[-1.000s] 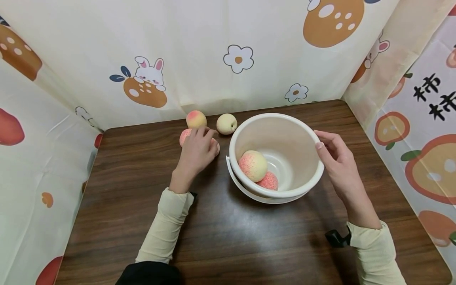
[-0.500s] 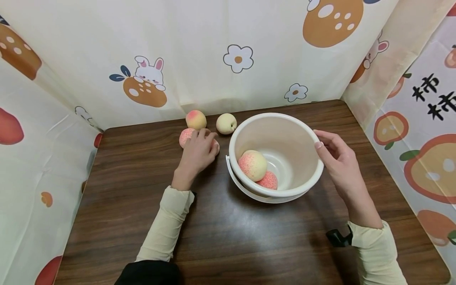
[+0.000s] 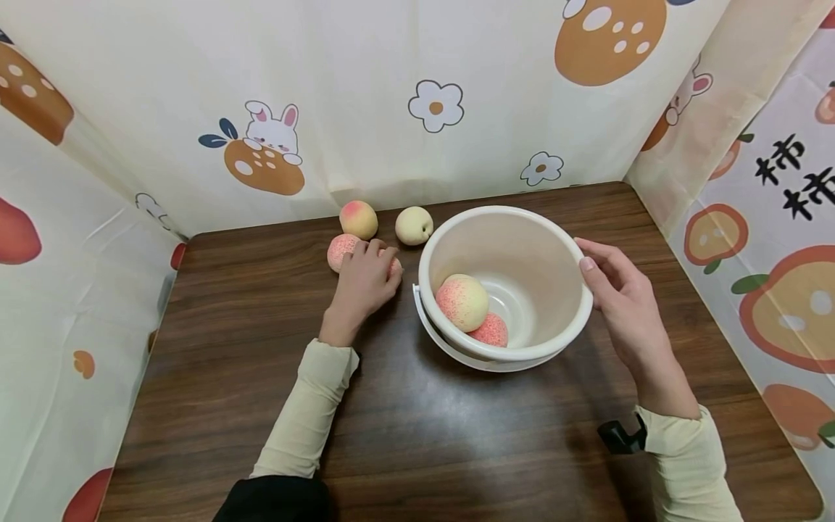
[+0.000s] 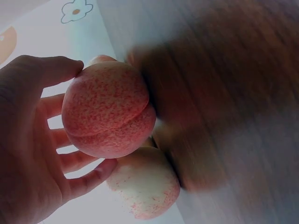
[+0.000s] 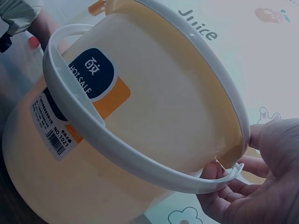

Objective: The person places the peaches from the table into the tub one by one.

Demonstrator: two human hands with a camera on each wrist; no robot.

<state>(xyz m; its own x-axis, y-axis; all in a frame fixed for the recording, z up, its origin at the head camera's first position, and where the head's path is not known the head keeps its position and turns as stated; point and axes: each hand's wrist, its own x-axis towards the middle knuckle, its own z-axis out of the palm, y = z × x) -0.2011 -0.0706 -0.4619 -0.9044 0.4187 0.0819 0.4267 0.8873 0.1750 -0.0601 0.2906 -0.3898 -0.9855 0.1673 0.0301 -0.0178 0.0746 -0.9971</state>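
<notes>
Left hand [image 3: 365, 286] is shifting very slightly toward the bucket [image 3: 515, 246] since a second ago, its knuckles sitting a little lower; everything else is staying practically in place. That small change is leaving the work at the grasping stage: the fingers and thumb are curling round a pink peach [image 4: 110, 109], which is sitting left of the bucket, outside it. Right hand [image 3: 622, 297] is gripping the bucket at the right of its rim, steadying it, it seems.

Two more peaches, one large and pale with pink speckles [image 3: 462, 302], one smaller and pink [image 3: 491, 330], are lying inside the bucket. Left of the bucket, near its far side, a yellow peach with a pink blush [image 3: 358, 220], a speckled pink peach [image 3: 343, 251] and a pale peach [image 3: 414, 225] are resting on the table [image 3: 215, 362].

From above, the left hand is covering most of its peach, and whether that peach is touching the table is staying unclear. The bucket's near rim is hiding part of its floor, so more could be lying there. In the right wrist view, the handle [image 5: 131, 160] is partly covering the right fingers.
</notes>
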